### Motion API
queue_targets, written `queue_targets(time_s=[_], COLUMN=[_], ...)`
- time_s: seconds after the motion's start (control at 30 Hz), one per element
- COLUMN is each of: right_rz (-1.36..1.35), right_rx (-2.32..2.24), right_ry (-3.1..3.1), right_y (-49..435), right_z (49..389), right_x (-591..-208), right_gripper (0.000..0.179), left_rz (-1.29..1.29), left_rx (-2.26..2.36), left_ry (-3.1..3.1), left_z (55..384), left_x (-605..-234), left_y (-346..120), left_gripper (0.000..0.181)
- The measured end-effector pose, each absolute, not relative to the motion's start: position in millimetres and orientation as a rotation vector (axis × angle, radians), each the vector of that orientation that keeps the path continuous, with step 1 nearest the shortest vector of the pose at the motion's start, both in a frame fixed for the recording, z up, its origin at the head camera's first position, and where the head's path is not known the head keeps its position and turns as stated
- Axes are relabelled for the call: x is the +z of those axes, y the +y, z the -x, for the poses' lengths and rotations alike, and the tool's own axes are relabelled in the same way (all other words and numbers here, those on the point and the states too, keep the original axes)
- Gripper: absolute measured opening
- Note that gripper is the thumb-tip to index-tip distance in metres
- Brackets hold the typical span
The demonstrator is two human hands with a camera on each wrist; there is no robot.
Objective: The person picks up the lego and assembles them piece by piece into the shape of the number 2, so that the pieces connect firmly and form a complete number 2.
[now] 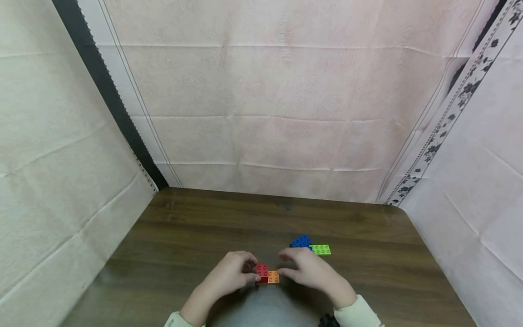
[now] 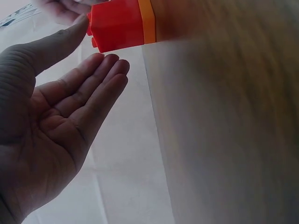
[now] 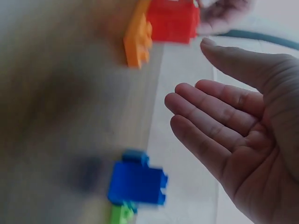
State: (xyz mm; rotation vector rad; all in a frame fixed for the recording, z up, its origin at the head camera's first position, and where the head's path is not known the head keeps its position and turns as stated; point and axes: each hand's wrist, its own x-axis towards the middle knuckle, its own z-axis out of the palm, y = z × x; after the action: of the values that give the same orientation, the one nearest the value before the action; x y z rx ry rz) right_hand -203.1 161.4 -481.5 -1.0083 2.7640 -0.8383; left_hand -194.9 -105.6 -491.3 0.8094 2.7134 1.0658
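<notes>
A red toy brick (image 1: 262,271) sits on one end of a flat orange brick (image 1: 273,277), whose bare studs show on the right. My left hand (image 1: 234,272) is at the red side. In the left wrist view its thumb tip overlaps the studs of the red brick (image 2: 117,25), while the fingers (image 2: 93,88) extend nearly straight beside it. On the other side, my right hand (image 1: 308,268) is beside the orange brick. The right wrist view shows its fingers (image 3: 219,112) extended with nothing between them and the thumb, apart from the orange brick (image 3: 137,44).
Behind my right hand lie blue bricks (image 1: 300,241) and a flat lime green brick (image 1: 321,250), close together on the brown wooden table (image 1: 184,236). Pale patterned cloth (image 1: 278,91) hangs along the back and both sides of the table.
</notes>
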Motion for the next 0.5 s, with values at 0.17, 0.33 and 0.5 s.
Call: queue_targets(time_s=[0.17, 0.33, 0.5], right_rz=[0.958, 0.89, 0.874], right_rx=[-0.789, -0.686, -0.665], right_ry=[2.902, 2.975, 2.96], right_y=[176.8, 188.0, 204.2], right_z=[218.9, 240.1, 259.9], right_x=[-471.5, -471.8, -472.0], right_gripper=[0.037, 0.037, 0.028], left_rz=[-0.802, -0.801, -0.798], left_rx=[1.059, 1.058, 1.04], left_ry=[2.735, 2.73, 2.732], left_z=[195.2, 195.3, 194.1], left_x=[-492.8, -497.0, -497.0], left_y=[-104.7, -102.1, -99.7], left_gripper=[0.031, 0.029, 0.027])
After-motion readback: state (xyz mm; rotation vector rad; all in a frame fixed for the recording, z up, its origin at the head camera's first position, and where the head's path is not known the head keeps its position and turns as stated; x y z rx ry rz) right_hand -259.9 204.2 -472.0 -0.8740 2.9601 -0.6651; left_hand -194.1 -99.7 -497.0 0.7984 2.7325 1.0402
